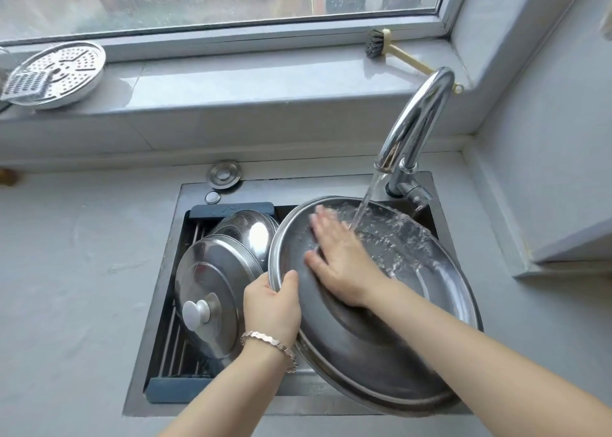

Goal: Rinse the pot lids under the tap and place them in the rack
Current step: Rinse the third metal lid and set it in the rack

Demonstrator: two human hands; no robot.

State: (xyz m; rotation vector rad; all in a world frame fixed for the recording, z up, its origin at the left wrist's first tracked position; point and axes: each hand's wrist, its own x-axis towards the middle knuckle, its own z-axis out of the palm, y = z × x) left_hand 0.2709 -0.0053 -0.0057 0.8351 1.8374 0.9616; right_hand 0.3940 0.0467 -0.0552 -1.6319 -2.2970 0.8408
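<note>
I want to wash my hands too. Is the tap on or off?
On. Water streams from the tap onto the big lid, splashing beside the right hand.

Big lid (381,337) dull satin steel, wet; racked lids (212,284) shinier steel w/ smooth white plastic knob (196,311). Tap (427,105) polished chrome, v. glossy. Counter (66,254) matt grey.
</note>
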